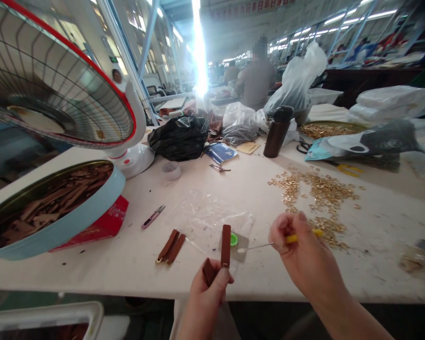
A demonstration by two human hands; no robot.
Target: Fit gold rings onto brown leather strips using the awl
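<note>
My left hand (212,283) pinches a brown leather strap (225,243) upright between thumb and finger. A second brown strap piece (208,271) shows in the same hand. My right hand (301,245) is closed around a yellow-handled tool (291,239) with a thin metal shaft, whose tip points left toward a small flat plate (241,250). A bright green round cap (233,240) lies partly behind the upright strap. To the left, several finished-looking straps (170,247) lie together, one with a gold ring at its end. Small gold rings (326,189) are scattered beyond my right hand.
A tilted round tray (116,191) of brown strips rests on a red box (109,219) at left, below a fan (131,113). Thread snips (153,217), a tape roll (171,170), clear plastic (201,212) and a dark bottle (278,132) are on the table. A person (257,80) sits beyond.
</note>
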